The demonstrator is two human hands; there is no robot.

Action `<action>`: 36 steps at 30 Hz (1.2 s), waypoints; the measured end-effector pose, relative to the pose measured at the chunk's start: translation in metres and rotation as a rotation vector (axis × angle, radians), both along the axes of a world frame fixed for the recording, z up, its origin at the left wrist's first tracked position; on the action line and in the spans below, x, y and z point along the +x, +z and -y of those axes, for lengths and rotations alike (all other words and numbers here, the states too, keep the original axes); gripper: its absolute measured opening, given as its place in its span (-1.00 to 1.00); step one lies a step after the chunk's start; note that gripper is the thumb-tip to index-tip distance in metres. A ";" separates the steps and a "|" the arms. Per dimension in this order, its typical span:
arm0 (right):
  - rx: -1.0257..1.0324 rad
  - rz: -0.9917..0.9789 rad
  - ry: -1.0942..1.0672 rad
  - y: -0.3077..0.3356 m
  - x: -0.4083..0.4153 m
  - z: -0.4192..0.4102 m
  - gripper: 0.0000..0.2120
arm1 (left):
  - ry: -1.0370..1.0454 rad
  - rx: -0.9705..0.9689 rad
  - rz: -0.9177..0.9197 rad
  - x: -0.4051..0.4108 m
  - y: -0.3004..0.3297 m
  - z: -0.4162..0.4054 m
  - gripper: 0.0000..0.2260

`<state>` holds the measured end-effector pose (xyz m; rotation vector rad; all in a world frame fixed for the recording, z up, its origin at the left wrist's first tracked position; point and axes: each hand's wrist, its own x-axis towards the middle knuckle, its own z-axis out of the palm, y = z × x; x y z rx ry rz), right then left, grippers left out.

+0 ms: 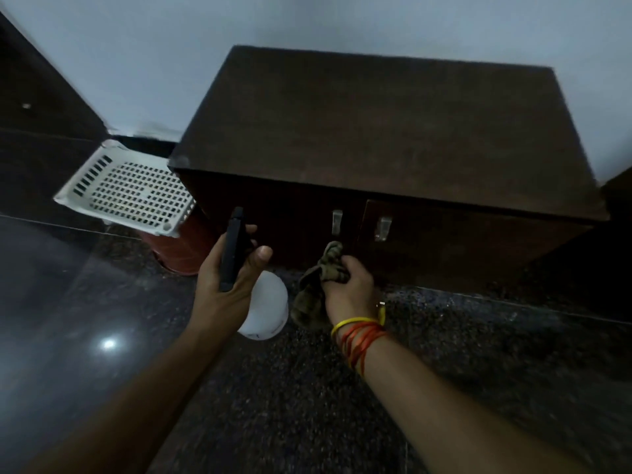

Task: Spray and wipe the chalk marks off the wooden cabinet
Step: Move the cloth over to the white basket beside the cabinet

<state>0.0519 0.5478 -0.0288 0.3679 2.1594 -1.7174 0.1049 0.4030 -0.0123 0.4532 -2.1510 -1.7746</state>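
Note:
A low dark wooden cabinet (376, 131) stands against the pale wall, with two doors and two metal handles (337, 222) on its front. My left hand (225, 278) grips the black spray head of a white spray bottle (266, 309), held in front of the left door. My right hand (349, 289) holds a crumpled olive cloth (318, 285) low before the doors, just under the handles. No chalk marks are plain to see in this dim light.
A white perforated plastic basket (126, 189) sits tilted on a red-brown bucket (184, 248) left of the cabinet. Dark speckled stone floor (307, 405) lies below me. Another dark piece of furniture edges in at the far right (619, 189).

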 end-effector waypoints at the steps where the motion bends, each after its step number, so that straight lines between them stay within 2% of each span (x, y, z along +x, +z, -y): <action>1: -0.015 0.001 0.011 0.018 0.000 0.001 -0.73 | 0.013 -0.001 0.005 0.000 0.014 0.002 -0.69; 5: -0.063 0.021 0.093 0.078 -0.001 0.009 -0.73 | 0.053 0.018 0.034 0.003 0.071 0.016 -0.60; 8: -0.039 0.028 0.116 0.107 -0.003 0.032 -0.75 | 0.083 -0.003 0.009 -0.001 0.110 0.033 -0.76; 10: -0.018 0.028 0.120 0.120 -0.005 0.055 -0.79 | 0.096 -0.016 0.001 -0.005 0.128 0.051 -0.71; 12: -0.005 0.024 0.122 0.133 -0.010 0.079 -0.78 | 0.148 -0.008 0.013 -0.011 0.140 0.075 -0.81; 17: 0.047 0.001 0.182 0.150 -0.030 0.147 -0.68 | 0.164 -0.009 0.014 -0.028 0.155 0.154 -0.68; 21: 0.073 -0.006 0.193 0.149 -0.046 0.220 -0.65 | 0.165 -0.026 0.015 -0.049 0.153 0.223 -0.65; 25: 0.085 -0.004 0.137 0.142 -0.069 0.288 -0.73 | 0.137 0.005 0.045 -0.075 0.141 0.286 -0.82; 29: 0.175 0.013 0.157 0.127 -0.096 0.337 -0.71 | 0.078 0.034 0.097 -0.102 0.119 0.335 -0.86; 32: 0.215 0.044 0.132 0.105 -0.113 0.362 -0.79 | 0.047 0.020 0.134 -0.117 0.097 0.361 -0.91; 36: 0.300 0.094 0.130 0.078 -0.127 0.381 -0.78 | 0.018 -0.023 0.172 -0.129 0.069 0.381 -0.83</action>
